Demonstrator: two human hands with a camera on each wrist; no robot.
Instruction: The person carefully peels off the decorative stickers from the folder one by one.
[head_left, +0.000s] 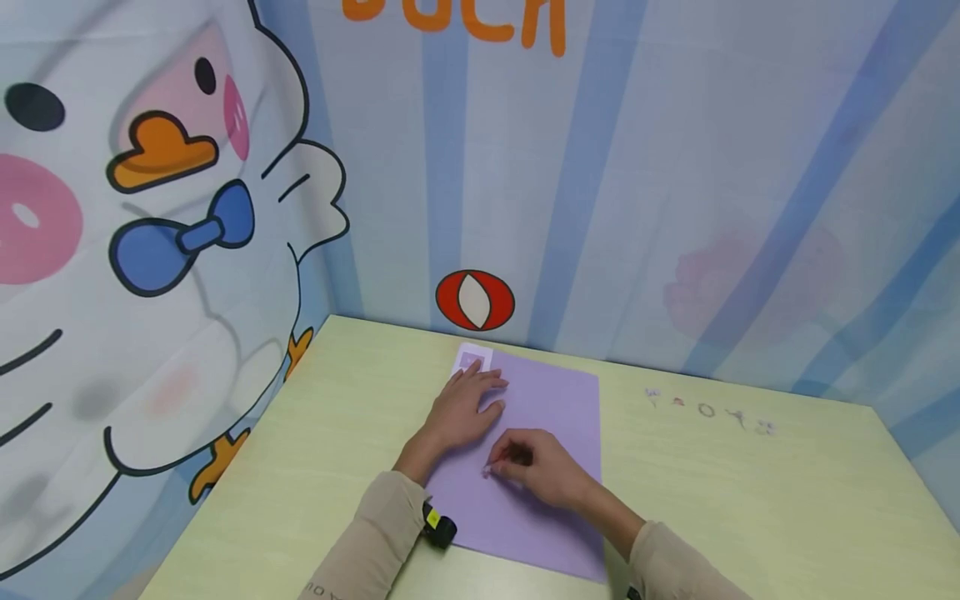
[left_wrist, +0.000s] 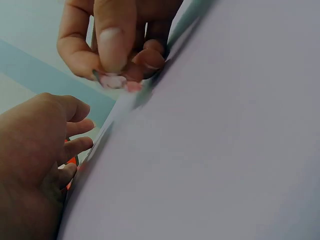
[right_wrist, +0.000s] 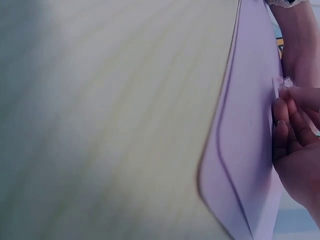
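Observation:
A purple sheet (head_left: 555,400) lies on the pale yellow table. My left hand (head_left: 467,410) rests at its upper left, fingers spread, beside a small white card (head_left: 463,353) with a purple square. Between thumb and fingers, my right hand (head_left: 551,468) pinches a small pink and white flower-like piece (head_left: 487,472), over the left-middle part of the sheet. Close up in the left wrist view, that flower-like piece (left_wrist: 117,81) looks blurred, with a dark green bit at one end. In the right wrist view my fingers cover part of it.
Several small pieces lie in a row on the table (head_left: 750,483) to the right, including a ring-shaped piece (head_left: 706,410) and a small red piece (head_left: 678,402). A black wrist device (head_left: 438,527) sits at my left sleeve. A printed cloth backdrop (head_left: 510,183) stands behind the table.

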